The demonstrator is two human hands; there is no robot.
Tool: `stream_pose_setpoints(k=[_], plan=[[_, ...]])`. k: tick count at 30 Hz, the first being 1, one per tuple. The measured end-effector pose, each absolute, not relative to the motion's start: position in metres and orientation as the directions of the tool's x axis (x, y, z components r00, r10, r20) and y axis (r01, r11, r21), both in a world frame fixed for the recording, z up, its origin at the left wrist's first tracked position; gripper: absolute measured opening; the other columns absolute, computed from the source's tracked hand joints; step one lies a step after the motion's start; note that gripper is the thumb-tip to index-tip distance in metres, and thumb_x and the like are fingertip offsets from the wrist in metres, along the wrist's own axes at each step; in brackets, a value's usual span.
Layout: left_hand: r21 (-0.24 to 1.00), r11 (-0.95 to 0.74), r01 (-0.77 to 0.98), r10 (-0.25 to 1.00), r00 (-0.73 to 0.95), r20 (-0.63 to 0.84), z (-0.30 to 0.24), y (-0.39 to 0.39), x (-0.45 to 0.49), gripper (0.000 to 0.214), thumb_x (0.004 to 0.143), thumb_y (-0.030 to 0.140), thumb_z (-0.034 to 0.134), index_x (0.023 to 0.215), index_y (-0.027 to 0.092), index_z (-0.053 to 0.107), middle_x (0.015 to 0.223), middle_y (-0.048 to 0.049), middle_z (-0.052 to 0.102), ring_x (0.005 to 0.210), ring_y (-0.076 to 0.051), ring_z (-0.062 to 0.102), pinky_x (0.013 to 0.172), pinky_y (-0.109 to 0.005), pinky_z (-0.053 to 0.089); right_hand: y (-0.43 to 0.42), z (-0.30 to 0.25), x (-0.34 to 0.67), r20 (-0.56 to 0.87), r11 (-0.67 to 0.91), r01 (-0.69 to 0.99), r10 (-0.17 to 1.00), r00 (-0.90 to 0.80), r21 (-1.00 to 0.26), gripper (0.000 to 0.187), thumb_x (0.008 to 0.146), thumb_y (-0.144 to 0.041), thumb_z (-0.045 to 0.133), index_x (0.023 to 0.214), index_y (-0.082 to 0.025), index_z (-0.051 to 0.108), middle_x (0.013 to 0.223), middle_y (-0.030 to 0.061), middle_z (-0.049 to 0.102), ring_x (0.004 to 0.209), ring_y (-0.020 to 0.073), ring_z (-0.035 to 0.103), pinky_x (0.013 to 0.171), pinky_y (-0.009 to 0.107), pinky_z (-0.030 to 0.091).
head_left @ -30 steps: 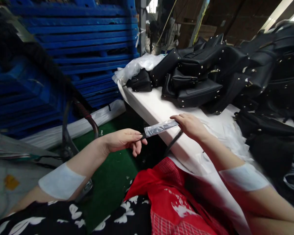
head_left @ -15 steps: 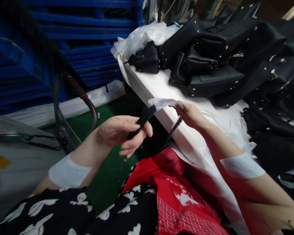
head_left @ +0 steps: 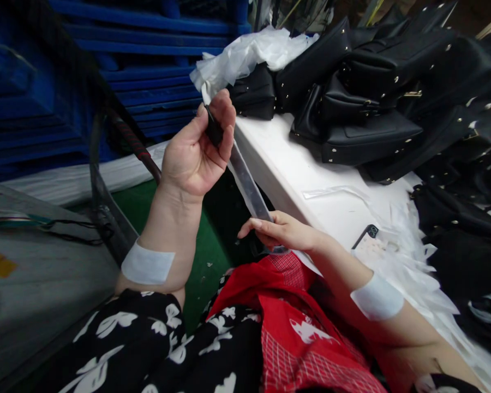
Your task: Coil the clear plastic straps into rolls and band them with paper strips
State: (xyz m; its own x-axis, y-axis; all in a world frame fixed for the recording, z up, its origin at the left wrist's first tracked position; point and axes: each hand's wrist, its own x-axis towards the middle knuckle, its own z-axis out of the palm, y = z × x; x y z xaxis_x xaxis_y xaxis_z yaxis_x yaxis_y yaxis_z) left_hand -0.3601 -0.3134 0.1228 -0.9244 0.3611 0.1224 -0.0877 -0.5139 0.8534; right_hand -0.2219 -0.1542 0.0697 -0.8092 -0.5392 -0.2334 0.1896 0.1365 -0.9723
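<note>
My left hand (head_left: 198, 150) is raised in front of the table's corner, fingers closed on the top end of a black strap (head_left: 213, 130). The strap runs down and to the right inside a clear plastic sleeve (head_left: 247, 188). My right hand (head_left: 282, 232) pinches the sleeve's lower end, just above my red apron (head_left: 294, 327). Both hands hang over the gap beside the white table (head_left: 294, 169).
Several black bags (head_left: 364, 82) are piled on the table's far and right side, with crumpled clear plastic (head_left: 249, 54) behind them. A phone (head_left: 366, 234) and plastic scraps lie on the table. Blue pallets (head_left: 118, 60) stand at the left, a black hose (head_left: 126, 147) and green floor below.
My left hand has risen from waist height to up near the table's corner, pulling the strap upright. My right hand has dropped from the table edge to hold the sleeve's lower end.
</note>
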Motion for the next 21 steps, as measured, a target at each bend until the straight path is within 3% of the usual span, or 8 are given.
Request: stream_pose_setpoints(k=[4,6,9,12,14,17,19,21], plan=[[0.917,-0.343,0.204,0.419,-0.841,0.344,0.096,-0.296,-0.351,0.031,0.099,0.032,0.038,0.117,0.020,0.060,0.115,-0.0060,0.069,0.116,-0.019,0.061,0.097,-0.033,0.050,-0.148,0.078,-0.219,-0.186,-0.023,0.231,-0.520,-0.834,-0.973,0.042,0.096,-0.045,0.046,0.104,-0.010,0.068,0.048,-0.0089,0.036,0.042,0.0064,0.035,0.045,0.019,0.036],[0.877,-0.145,0.459,0.551,-0.699,0.456,0.077,-0.288,-0.334,0.031,0.095,0.037,0.046,0.113,0.016,0.062,0.109,-0.0094,0.070,0.110,-0.021,0.063,0.097,-0.036,0.048,-0.142,0.085,-0.217,-0.136,-0.159,0.231,-0.457,-0.879,-0.960,0.036,0.092,-0.042,0.054,0.096,-0.010,0.069,0.044,-0.0100,0.035,0.039,0.0056,0.031,0.045,0.019,0.037],[0.684,0.115,0.721,0.817,-0.460,0.348,0.057,-0.289,-0.308,0.037,0.098,0.031,0.030,0.104,0.012,0.062,0.095,-0.0133,0.070,0.093,-0.024,0.065,0.088,-0.040,0.051,-0.128,0.086,-0.215,-0.108,-0.317,0.200,-0.286,-0.952,-0.927,0.031,0.083,-0.041,0.062,0.081,-0.011,0.069,0.037,-0.0121,0.031,0.034,0.0043,0.024,0.043,0.020,0.037],[0.552,0.268,0.789,0.884,-0.429,0.184,0.053,-0.304,-0.291,0.038,0.096,0.034,0.032,0.090,0.014,0.064,0.080,-0.0101,0.066,0.078,-0.024,0.064,0.077,-0.039,0.050,-0.112,0.070,-0.219,-0.195,-0.251,0.239,-0.189,-0.963,-0.938,0.035,0.082,-0.047,0.060,0.069,-0.014,0.063,0.033,-0.0114,0.032,0.030,0.0049,0.026,0.042,0.021,0.038],[0.659,0.342,0.670,0.875,-0.482,0.036,0.057,-0.315,-0.285,0.043,0.096,0.040,0.033,0.080,0.016,0.065,0.068,-0.0048,0.062,0.065,-0.019,0.060,0.068,-0.033,0.049,-0.105,0.056,-0.225,-0.277,-0.048,0.282,-0.092,-0.956,-0.958,0.037,0.080,-0.051,0.061,0.066,-0.016,0.059,0.036,-0.0082,0.041,0.033,0.0070,0.034,0.043,0.022,0.039],[0.923,0.367,0.117,0.829,-0.492,-0.267,0.066,-0.327,-0.279,0.053,0.095,0.054,0.033,0.067,0.017,0.060,0.043,0.0052,0.040,0.038,-0.010,0.038,0.049,-0.024,0.042,-0.108,0.044,-0.229,-0.130,0.261,0.158,0.119,-0.984,-0.952,0.030,0.072,-0.043,0.070,0.083,-0.016,0.062,0.069,0.0019,0.064,0.060,0.0144,0.056,0.060,0.028,0.047],[0.911,0.271,-0.310,0.826,-0.411,-0.385,0.077,-0.331,-0.275,0.052,0.092,0.057,0.038,0.065,0.017,0.057,0.037,0.0108,0.025,0.032,-0.007,0.021,0.041,-0.022,0.039,-0.120,0.046,-0.226,0.044,0.286,-0.017,0.090,-0.995,-0.958,0.035,0.074,-0.034,0.068,0.104,-0.018,0.062,0.100,0.0069,0.066,0.088,0.0193,0.059,0.081,0.034,0.047],[0.824,0.114,-0.555,0.842,-0.386,-0.377,0.091,-0.331,-0.272,0.048,0.093,0.052,0.043,0.067,0.015,0.059,0.038,0.0128,0.018,0.031,-0.005,0.014,0.039,-0.021,0.038,-0.140,0.049,-0.219,0.114,0.126,-0.117,-0.037,-0.993,-0.985,0.034,0.083,-0.033,0.056,0.115,-0.019,0.058,0.108,0.0073,0.063,0.095,0.0196,0.057,0.085,0.034,0.045]])
